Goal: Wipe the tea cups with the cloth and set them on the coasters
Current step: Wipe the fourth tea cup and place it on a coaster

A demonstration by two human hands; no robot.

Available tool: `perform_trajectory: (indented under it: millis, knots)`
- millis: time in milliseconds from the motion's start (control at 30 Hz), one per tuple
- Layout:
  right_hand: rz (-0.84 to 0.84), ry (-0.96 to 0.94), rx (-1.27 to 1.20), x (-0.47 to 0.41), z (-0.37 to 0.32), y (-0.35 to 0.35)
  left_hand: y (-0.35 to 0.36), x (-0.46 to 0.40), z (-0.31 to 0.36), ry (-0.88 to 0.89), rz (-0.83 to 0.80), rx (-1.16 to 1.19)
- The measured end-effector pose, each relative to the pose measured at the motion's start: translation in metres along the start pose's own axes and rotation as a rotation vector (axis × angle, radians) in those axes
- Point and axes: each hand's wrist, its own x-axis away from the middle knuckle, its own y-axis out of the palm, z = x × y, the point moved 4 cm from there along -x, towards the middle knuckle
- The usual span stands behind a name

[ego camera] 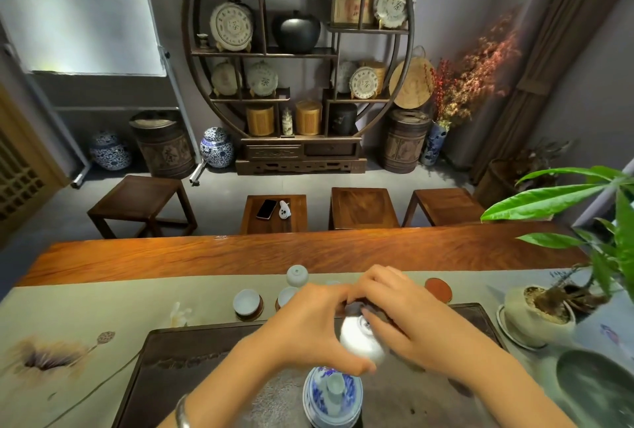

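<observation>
Tea cup, white, blurred, held above dark tea tray: left hand fingers curled round its side; right hand pinches dark cloth at cup's rim. Two more cups, one on coaster, 2nd partly hidden. Empty red coaster to right; lidded blue-white gaiwan nearest.

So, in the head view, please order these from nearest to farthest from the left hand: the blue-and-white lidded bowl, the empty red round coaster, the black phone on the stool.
From the left hand:
1. Blue-and-white lidded bowl, just below it on the dark tray.
2. Empty red round coaster, to the right, past the right hand.
3. Black phone, far off on the small wooden stool beyond the table.
</observation>
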Motion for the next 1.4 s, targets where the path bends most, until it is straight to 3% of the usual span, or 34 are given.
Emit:
perform_trajectory:
  millis: [133, 400, 767, 900, 1133, 1400]
  knots:
    - [-0.020, -0.084, 0.115, -0.004, -0.006, 0.004, 0.000, 0.002, -0.001, -0.010, 0.037, 0.035]
    - [0.018, -0.077, 0.020, 0.009, -0.008, 0.020, 0.012, 0.006, -0.010, -0.034, 0.022, 0.005]
    - [0.280, 0.075, -0.013, 0.019, -0.003, 0.016, 0.022, 0.003, -0.008, -0.108, 0.125, 0.350]
    - [0.454, 0.230, -0.087, 0.022, 0.003, 0.017, 0.024, -0.001, -0.007, -0.116, 0.165, 0.420]
    - [0.237, 0.024, 0.022, 0.025, -0.001, 0.018, 0.026, 0.000, -0.005, -0.105, 0.145, 0.283]
    - [0.341, 0.036, -0.115, 0.042, 0.003, 0.012, 0.025, 0.003, -0.002, -0.108, 0.142, 0.414]
